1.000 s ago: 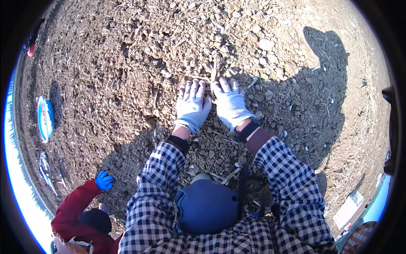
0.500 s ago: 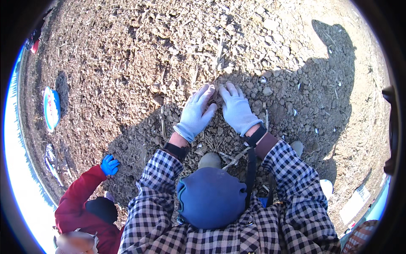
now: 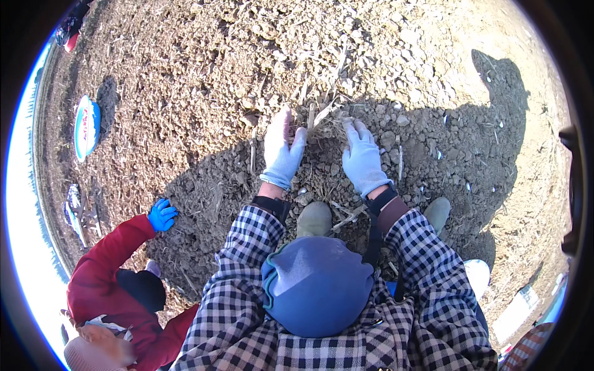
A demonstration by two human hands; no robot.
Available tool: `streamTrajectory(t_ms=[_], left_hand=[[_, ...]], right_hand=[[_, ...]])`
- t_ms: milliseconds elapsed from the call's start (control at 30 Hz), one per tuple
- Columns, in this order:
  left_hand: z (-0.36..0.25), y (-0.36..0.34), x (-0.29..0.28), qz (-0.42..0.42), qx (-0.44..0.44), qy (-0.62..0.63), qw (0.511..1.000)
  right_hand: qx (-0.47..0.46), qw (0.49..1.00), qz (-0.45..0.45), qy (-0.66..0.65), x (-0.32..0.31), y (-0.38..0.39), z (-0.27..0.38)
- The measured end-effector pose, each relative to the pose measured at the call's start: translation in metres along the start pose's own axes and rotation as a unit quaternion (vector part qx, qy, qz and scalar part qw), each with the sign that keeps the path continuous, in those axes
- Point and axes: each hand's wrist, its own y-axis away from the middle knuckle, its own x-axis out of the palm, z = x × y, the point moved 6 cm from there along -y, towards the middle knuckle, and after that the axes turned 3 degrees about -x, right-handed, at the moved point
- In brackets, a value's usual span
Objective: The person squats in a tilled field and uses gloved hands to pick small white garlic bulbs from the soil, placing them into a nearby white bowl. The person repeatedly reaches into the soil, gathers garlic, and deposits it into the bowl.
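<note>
My left hand [image 3: 283, 151], in a pale glove, is open, fingers stretched forward and thumb apart, at the left side of a dry stalk stub [image 3: 322, 116]. My right hand [image 3: 364, 159], gloved the same way, has its fingers stretched out with the tips at the edge of a tangle of dry root fibres [image 3: 341, 123]. I see nothing gripped in either hand. Loose, cloddy soil [image 3: 322, 164] lies between the palms; part of the fibres is hard to make out.
At the lower left crouches a co-worker in a dark red sleeve [image 3: 117, 250] with a blue glove [image 3: 163, 214] on the ground. A blue-and-white basin [image 3: 87, 128] stands farther left. My boots [image 3: 314, 219] are below my hands; small white pieces dot the soil at right.
My hands have moved apart from near each other, exposing the stub and fibres between them. The view has shifted slightly, and more of my boots shows.
</note>
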Motion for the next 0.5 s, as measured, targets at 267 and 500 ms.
streamTrajectory(t_ms=[267,500], left_hand=[[0.006,0.054,0.025,0.201,-0.051,-0.081,0.975],[0.031,0.064,-0.018,0.111,0.011,-0.253,0.961]], right_hand=[[0.040,0.971,0.202,-0.120,0.042,0.049,0.036],[0.055,0.989,0.091,0.098,0.021,0.061,0.027]])
